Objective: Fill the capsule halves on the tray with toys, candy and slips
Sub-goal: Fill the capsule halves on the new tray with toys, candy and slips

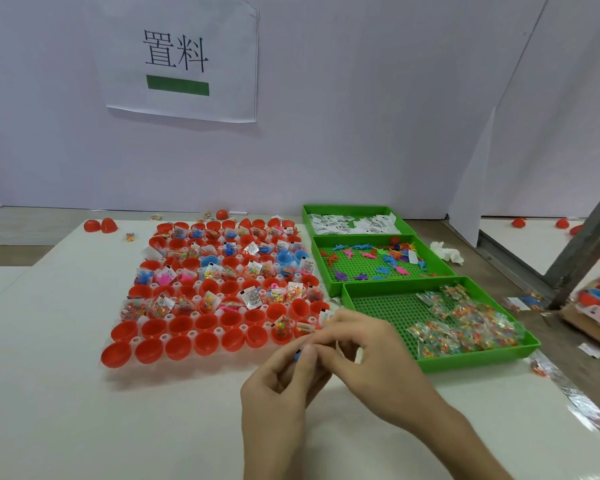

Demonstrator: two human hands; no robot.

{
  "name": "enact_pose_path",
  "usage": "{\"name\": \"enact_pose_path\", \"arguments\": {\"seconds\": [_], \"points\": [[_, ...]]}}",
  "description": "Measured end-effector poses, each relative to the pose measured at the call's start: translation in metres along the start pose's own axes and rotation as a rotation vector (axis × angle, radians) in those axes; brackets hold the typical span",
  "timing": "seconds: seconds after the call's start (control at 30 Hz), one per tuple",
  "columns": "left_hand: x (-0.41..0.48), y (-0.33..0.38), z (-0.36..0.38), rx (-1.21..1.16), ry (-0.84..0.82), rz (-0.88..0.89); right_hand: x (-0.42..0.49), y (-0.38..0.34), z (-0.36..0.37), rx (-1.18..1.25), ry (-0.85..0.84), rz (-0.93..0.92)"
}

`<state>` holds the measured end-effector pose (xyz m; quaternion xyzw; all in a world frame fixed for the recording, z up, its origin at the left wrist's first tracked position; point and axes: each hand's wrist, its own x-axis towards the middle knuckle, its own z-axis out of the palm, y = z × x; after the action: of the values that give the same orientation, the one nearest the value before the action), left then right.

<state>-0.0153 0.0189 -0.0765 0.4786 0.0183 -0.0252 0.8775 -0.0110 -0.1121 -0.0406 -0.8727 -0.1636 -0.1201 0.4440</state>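
**Two hands at the tray's near right corner**

Both hands meet just in front of the clear moulded plastic tray (136, 340) of round red capsule halves (181, 346). The left hand (281, 386) has curled fingers pinching a small blue toy (298, 355). The right hand (364, 344) curls against it, contents indiscernible. Three green grid-floored bins (465, 360) on the right hold white paper slips (343, 223), flat coloured toys (385, 258) and glossy candy packets (465, 327).

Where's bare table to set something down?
Bare table lies left of the capsule tray and along the near edge, left of the left hand. Crowded: three green bins line the tray's right side, and the right hand meets the left at its near right corner.
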Motion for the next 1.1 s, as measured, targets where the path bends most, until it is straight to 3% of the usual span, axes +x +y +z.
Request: {"name": "enact_pose_path", "arguments": {"seconds": [0.1,0.23,0.33,0.4,0.6,0.7,0.8,0.9,0.97,1.1], "points": [[0.001,-0.002,-0.002,0.024,0.023,-0.001,0.001,0.003,-0.019,0.04,-0.069,0.009],[0.0,-0.001,0.0,-0.026,0.061,0.002,0.009,0.026,-0.068,-0.317,0.204,0.16],[-0.001,0.002,0.001,-0.053,0.086,0.038,0.012,0.045,-0.097,-0.631,0.057,0.451],[-0.001,0.004,0.002,-0.045,0.098,0.058,0.012,0.057,-0.101,-0.7,-0.073,0.59],[-0.003,0.006,0.005,0.002,0.086,0.054,0.016,0.07,-0.096,-0.737,-0.001,0.548],[-0.004,0.006,0.004,0.033,0.067,0.045,0.024,0.062,-0.09,-0.58,0.063,0.399],[-0.003,0.005,0.002,0.057,0.058,0.041,0.037,0.04,-0.082,-0.234,0.05,0.253],[-0.002,0.004,0.0,0.064,0.087,0.034,0.045,0.011,-0.068,0.225,-0.195,0.12],[-0.001,0.003,-0.002,0.071,0.121,0.034,0.046,0.004,-0.05,0.403,-0.31,0.048],[0.003,0.003,-0.005,0.04,0.155,0.027,0.046,0.011,-0.02,0.413,-0.138,0.035]]}}
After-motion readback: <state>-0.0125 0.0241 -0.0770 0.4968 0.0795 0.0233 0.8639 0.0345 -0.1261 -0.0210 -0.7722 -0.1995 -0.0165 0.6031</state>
